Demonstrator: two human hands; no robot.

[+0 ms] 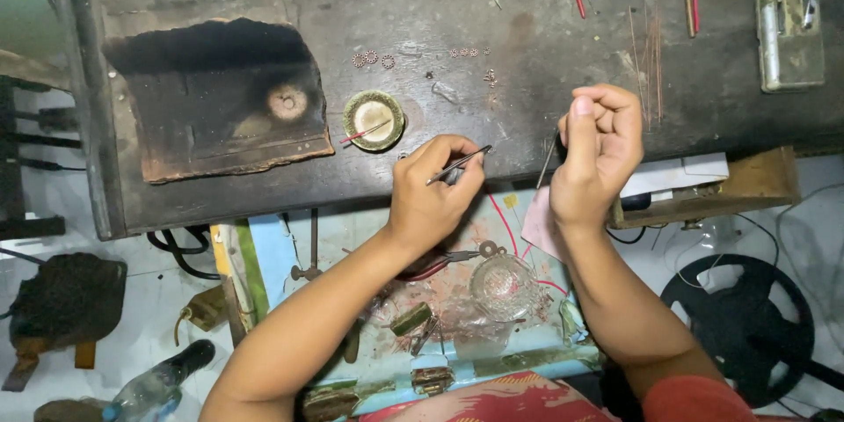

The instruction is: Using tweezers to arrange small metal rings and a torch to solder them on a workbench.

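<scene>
The tweezers sit pinched in the left hand, fingers closed round them, tips pointing away from the round dish that lies just up and to the left. The right hand is further from the dish, on the same side as the tweezers, its fingers curled shut on a thin metal rod that hangs down from it. Beyond the dish small rings lie on the dark workbench. Left of the dish rests a scorched block.
</scene>
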